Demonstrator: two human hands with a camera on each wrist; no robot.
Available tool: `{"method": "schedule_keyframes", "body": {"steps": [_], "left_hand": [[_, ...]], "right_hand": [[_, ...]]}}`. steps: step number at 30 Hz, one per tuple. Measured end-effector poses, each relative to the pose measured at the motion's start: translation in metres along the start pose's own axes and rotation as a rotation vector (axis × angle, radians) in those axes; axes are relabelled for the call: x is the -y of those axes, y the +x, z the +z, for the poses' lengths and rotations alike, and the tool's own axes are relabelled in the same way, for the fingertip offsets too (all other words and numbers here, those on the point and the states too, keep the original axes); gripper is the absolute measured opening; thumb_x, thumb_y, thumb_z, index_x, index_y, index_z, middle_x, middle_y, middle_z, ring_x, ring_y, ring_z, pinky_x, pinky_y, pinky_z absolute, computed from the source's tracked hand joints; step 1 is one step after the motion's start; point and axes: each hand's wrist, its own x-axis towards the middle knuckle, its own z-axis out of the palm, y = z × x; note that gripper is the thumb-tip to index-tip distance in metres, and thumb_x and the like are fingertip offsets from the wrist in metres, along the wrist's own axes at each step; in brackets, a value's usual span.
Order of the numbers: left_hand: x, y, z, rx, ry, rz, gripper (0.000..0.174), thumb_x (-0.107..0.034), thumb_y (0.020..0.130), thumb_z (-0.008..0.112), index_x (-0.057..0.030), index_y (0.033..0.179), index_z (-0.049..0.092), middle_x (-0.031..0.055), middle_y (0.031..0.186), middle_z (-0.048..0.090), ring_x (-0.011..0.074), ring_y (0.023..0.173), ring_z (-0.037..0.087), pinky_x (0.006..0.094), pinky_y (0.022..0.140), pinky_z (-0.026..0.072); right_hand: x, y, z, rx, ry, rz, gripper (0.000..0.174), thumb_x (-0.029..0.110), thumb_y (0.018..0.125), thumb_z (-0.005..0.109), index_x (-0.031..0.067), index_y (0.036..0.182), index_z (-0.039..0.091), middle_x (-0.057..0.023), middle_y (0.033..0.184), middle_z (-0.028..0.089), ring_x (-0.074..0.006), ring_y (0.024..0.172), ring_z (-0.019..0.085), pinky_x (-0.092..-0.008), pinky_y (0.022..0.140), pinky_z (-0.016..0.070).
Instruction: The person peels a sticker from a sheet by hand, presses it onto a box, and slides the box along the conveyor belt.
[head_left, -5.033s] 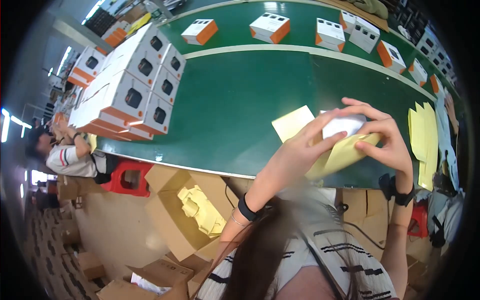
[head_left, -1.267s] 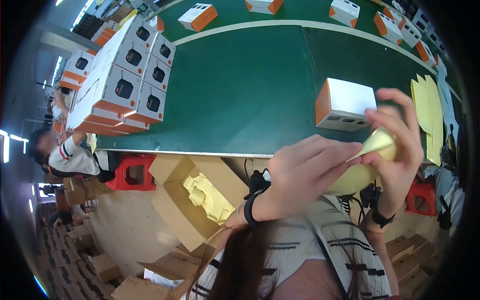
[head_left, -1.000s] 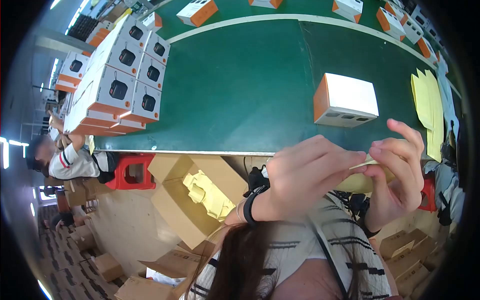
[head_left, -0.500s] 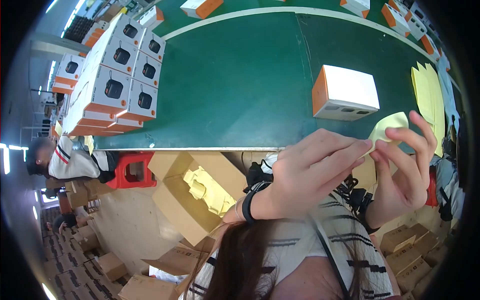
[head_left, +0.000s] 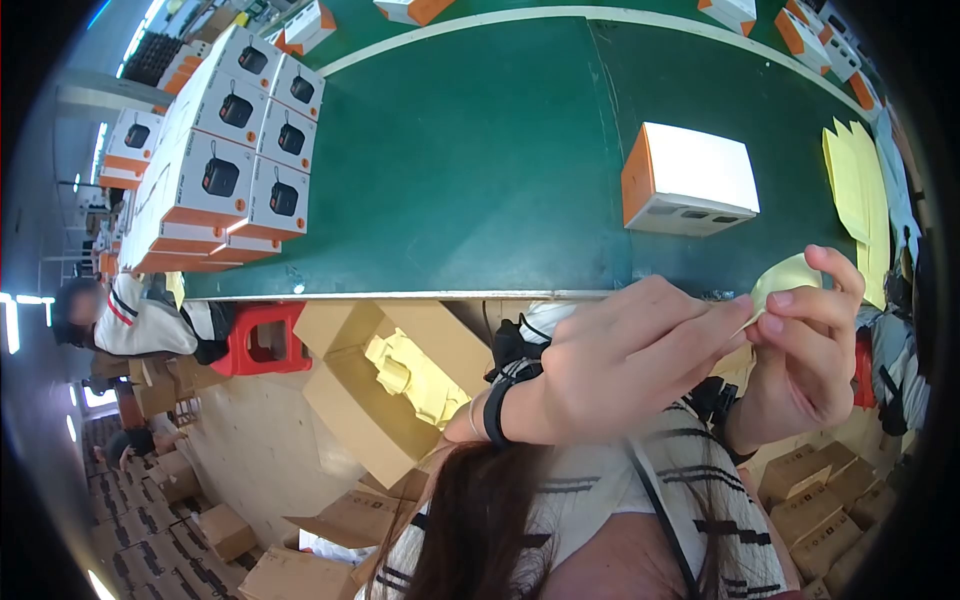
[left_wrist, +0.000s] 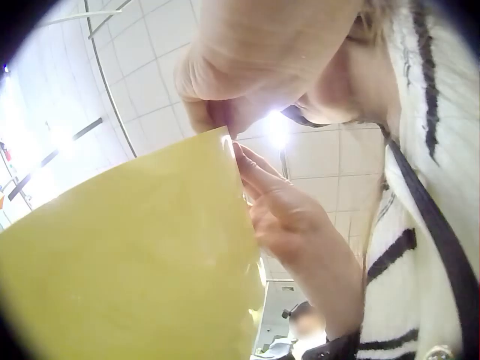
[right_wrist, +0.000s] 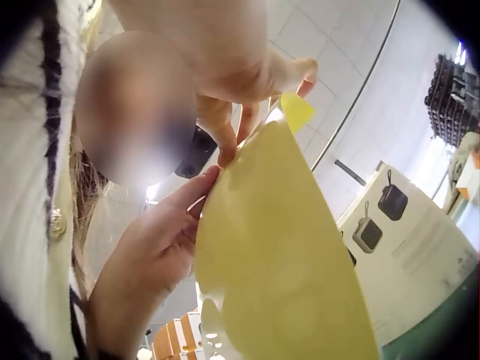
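A yellow sheet [head_left: 783, 276] is pinched at one edge between the fingertips of both hands, above the near table edge. My left hand [head_left: 630, 350] grips it from the left, knuckles up; my right hand [head_left: 808, 345] pinches it with thumb and fingers from the right. In the left wrist view the sheet [left_wrist: 135, 240] spreads out large and glossy, hanging below the pinched edge. The right wrist view shows the sheet [right_wrist: 277, 240] with a small folded corner near the right hand [right_wrist: 232, 52]. Just beyond the hands, a white and orange box [head_left: 700, 178] rests untouched on the table.
Stacked speaker boxes [head_left: 215, 165] stand at the table's left. Yellow sheets [head_left: 857, 205] lie at its right edge. More boxes line the far strip. Below the table are an open carton [head_left: 350, 400] with yellow pieces inside and a red stool [head_left: 262, 340]; another person sits at left.
The small box now stands on the table, where a yellow sheet lay earliest. Since half a second ago the raised part of the held sheet has dropped slightly, both hands still pinching it.
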Motion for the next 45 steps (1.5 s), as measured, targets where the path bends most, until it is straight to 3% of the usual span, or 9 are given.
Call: {"method": "schedule_keyframes", "body": {"steps": [5, 8, 16, 23, 26, 28, 32, 34, 45], "left_hand": [[-0.002, 0.003, 0.001, -0.015, 0.010, 0.007, 0.048, 0.012, 0.060, 0.073, 0.0059, 0.108, 0.071, 0.0093, 0.078, 0.067, 0.0167, 0.064, 0.062, 0.0250, 0.054, 0.0485], [-0.002, 0.003, 0.003, -0.045, 0.048, 0.023, 0.047, 0.011, 0.058, 0.073, 0.0058, 0.105, 0.072, 0.0101, 0.079, 0.068, 0.0167, 0.064, 0.063, 0.0245, 0.053, 0.0487], [-0.003, 0.003, 0.006, -0.071, -0.004, 0.014, 0.043, 0.010, 0.063, 0.077, 0.0053, 0.105, 0.072, 0.0120, 0.085, 0.072, 0.0172, 0.064, 0.066, 0.0245, 0.055, 0.0519], [-0.004, 0.003, 0.000, 0.005, -0.005, -0.049, 0.042, 0.009, 0.067, 0.077, 0.0052, 0.109, 0.070, 0.0111, 0.080, 0.070, 0.0173, 0.064, 0.066, 0.0252, 0.056, 0.0525], [-0.003, 0.002, 0.001, -0.018, 0.008, -0.075, 0.041, 0.009, 0.067, 0.077, 0.0039, 0.107, 0.072, 0.0098, 0.077, 0.068, 0.0170, 0.062, 0.065, 0.0250, 0.054, 0.0505], [-0.001, 0.002, -0.001, -0.019, -0.016, -0.109, 0.037, 0.010, 0.068, 0.076, 0.0025, 0.105, 0.073, 0.0093, 0.073, 0.066, 0.0171, 0.059, 0.061, 0.0254, 0.051, 0.0468], [-0.001, 0.003, -0.005, 0.028, -0.021, -0.177, 0.028, 0.008, 0.073, 0.074, 0.0011, 0.100, 0.074, 0.0090, 0.070, 0.064, 0.0171, 0.057, 0.059, 0.0260, 0.050, 0.0435], [0.001, 0.005, -0.004, 0.049, -0.129, -0.315, 0.018, 0.005, 0.080, 0.071, 0.0012, 0.097, 0.073, 0.0094, 0.070, 0.063, 0.0174, 0.058, 0.058, 0.0266, 0.052, 0.0429], [0.000, 0.015, -0.011, 0.081, -0.216, -0.402, 0.009, 0.004, 0.086, 0.064, 0.0042, 0.092, 0.070, 0.0114, 0.070, 0.063, 0.0196, 0.059, 0.059, 0.0274, 0.054, 0.0438]], "right_hand": [[0.010, 0.003, 0.002, -0.012, 0.001, 0.186, 0.027, -0.004, 0.063, 0.077, 0.0100, 0.085, 0.071, -0.0053, 0.089, 0.067, -0.0319, 0.103, 0.057, -0.0405, 0.089, 0.0463], [0.004, -0.001, -0.001, 0.047, 0.002, 0.124, 0.028, -0.004, 0.064, 0.077, 0.0115, 0.087, 0.072, -0.0048, 0.091, 0.067, -0.0320, 0.104, 0.057, -0.0414, 0.090, 0.0461], [-0.004, -0.011, 0.008, -0.130, -0.021, -0.057, 0.020, 0.008, 0.069, 0.078, 0.0152, 0.086, 0.072, -0.0009, 0.094, 0.068, -0.0327, 0.110, 0.055, -0.0475, 0.097, 0.0432], [-0.003, -0.008, 0.011, -0.060, -0.049, 0.003, 0.019, 0.008, 0.069, 0.078, 0.0136, 0.086, 0.072, -0.0018, 0.094, 0.067, -0.0314, 0.105, 0.058, -0.0507, 0.100, 0.0405], [-0.004, -0.004, 0.015, -0.105, -0.028, 0.008, 0.020, 0.007, 0.067, 0.077, 0.0128, 0.086, 0.072, -0.0035, 0.092, 0.066, -0.0289, 0.098, 0.059, -0.0480, 0.096, 0.0414], [-0.008, 0.001, 0.012, -0.029, -0.046, -0.139, 0.022, 0.007, 0.064, 0.075, 0.0100, 0.085, 0.071, -0.0066, 0.089, 0.064, -0.0255, 0.088, 0.058, -0.0430, 0.082, 0.0440], [-0.011, 0.011, 0.015, 0.049, 0.084, -0.146, 0.025, 0.008, 0.060, 0.073, 0.0055, 0.084, 0.070, -0.0089, 0.087, 0.062, -0.0228, 0.078, 0.054, -0.0377, 0.068, 0.0420], [-0.011, 0.014, 0.014, 0.128, 0.038, -0.145, 0.028, 0.009, 0.057, 0.070, 0.0028, 0.084, 0.069, -0.0098, 0.085, 0.060, -0.0227, 0.074, 0.053, -0.0340, 0.061, 0.0408], [-0.020, 0.010, 0.020, 0.118, 0.068, -0.183, 0.029, 0.012, 0.056, 0.069, 0.0034, 0.084, 0.069, -0.0092, 0.083, 0.059, -0.0222, 0.070, 0.051, -0.0303, 0.058, 0.0410]]}}
